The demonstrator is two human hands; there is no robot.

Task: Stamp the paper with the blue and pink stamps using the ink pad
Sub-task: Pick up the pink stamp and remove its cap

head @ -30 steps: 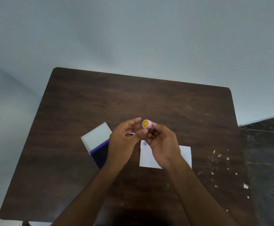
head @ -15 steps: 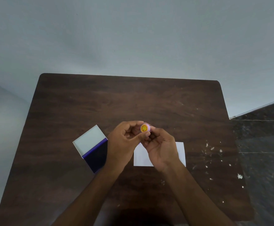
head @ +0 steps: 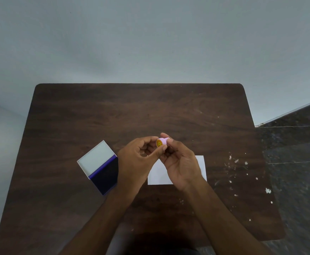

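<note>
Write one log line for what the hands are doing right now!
stage: pink round stamp held above table | left hand: pinches stamp | right hand: grips stamp | open dark blue ink pad: untouched | white paper sheet: under hands

A plain room: dark wooden table against bare pale wall

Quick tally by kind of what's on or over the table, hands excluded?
Pink stamp, held between both hands: 1
Open ink pad: 1
White paper: 1
Blue stamp: 0 in view
Total: 3
</note>
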